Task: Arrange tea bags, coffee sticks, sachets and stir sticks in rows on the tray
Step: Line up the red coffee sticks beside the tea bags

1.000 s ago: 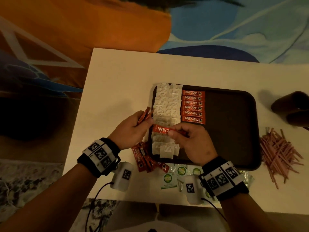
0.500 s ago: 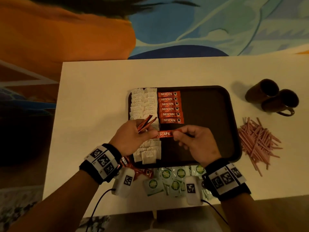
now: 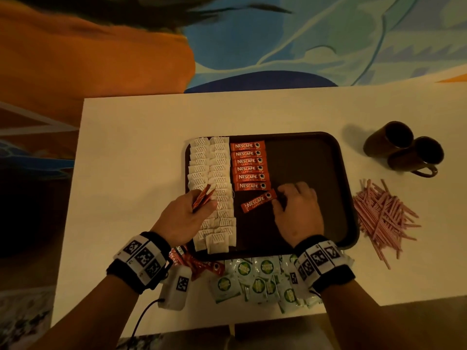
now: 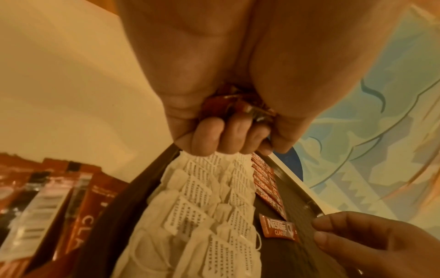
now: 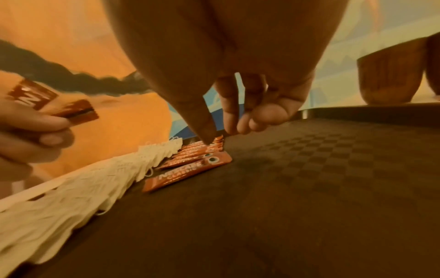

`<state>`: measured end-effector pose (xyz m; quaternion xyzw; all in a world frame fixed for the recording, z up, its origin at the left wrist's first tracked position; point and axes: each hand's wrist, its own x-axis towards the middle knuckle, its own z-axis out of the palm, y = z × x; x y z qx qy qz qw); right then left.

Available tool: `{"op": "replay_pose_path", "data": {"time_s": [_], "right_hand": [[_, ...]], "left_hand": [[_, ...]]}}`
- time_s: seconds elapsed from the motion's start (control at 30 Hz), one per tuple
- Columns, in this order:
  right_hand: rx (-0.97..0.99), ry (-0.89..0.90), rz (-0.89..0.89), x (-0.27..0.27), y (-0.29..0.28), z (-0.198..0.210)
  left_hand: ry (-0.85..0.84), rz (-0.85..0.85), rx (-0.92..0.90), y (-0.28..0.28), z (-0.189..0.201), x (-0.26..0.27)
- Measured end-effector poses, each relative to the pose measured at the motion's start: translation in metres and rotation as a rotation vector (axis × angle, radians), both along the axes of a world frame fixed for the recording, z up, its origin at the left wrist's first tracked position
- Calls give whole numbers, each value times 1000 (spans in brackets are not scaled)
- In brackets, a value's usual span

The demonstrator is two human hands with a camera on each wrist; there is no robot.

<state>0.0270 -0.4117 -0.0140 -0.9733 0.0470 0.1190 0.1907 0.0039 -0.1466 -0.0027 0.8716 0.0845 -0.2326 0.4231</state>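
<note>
A seventh red Nescafé coffee stick (image 3: 258, 200) is being set below the row of six on the dark rectangular plastic tray (image 3: 316, 157).

The stick lies askew on the tray floor, apparently so that it can be squared under the red row (image 3: 249, 165) beside the two columns of white paper tea bags (image 3: 214, 193). It is touched at its right end by the loosely curled fingertips of the right hand (image 3: 297, 213), nothing being gripped. Spare sticks (image 3: 202, 197) are kept pinched in the left hand (image 3: 188, 215), held over the tea bags as a ready supply.
</note>
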Motion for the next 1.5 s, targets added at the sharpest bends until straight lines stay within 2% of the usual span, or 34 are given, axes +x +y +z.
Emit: {"op": "replay_pose_path", "data": {"time_s": [0.13,0.2,0.8,1.13,1.33,1.5], "right_hand": [[95,-87,367,-17,7,-12],[75,-74,445,-22,9,-20],[30,-63,454,-13,26,-30],[28,-80,310,0,19,-29],[7,-20,370,1,22,-30],[34,-78,355,-2,24,-28]], "left_hand": [[12,3,-72,-3,-2,0],[24,-6,-104,-4,-2,0],[45,-5,-134,15,-3,-6],[30,0,-127,16,-1,-5],[35,-7,-112,16,0,-4],[35,-11,-117,17,1,-4]]}}
